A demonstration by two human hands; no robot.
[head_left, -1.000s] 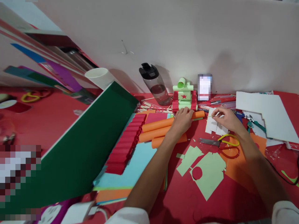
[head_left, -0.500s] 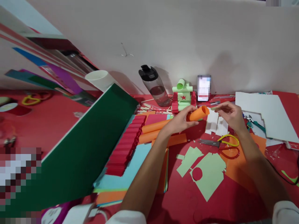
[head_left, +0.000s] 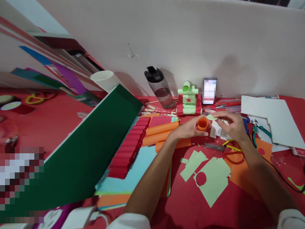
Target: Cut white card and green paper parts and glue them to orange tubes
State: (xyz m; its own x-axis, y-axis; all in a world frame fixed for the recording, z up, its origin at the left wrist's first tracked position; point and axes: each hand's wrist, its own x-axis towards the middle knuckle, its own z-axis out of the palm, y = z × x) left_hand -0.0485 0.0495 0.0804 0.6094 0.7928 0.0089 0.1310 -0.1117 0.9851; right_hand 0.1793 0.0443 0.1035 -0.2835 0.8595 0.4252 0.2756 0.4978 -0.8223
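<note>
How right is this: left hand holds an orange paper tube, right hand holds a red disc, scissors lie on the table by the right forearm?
Wrong on the disc's colour: the head view shows the right hand holding a pale green disc. The rest stands: left hand on the orange paper tube, scissors on the table by the right forearm.

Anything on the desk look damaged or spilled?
No spill visible. The light green sheet near the scissors has a jagged edge and a round hole, likely deliberate cutting; the right hand holds a rounded light green piece.
</note>
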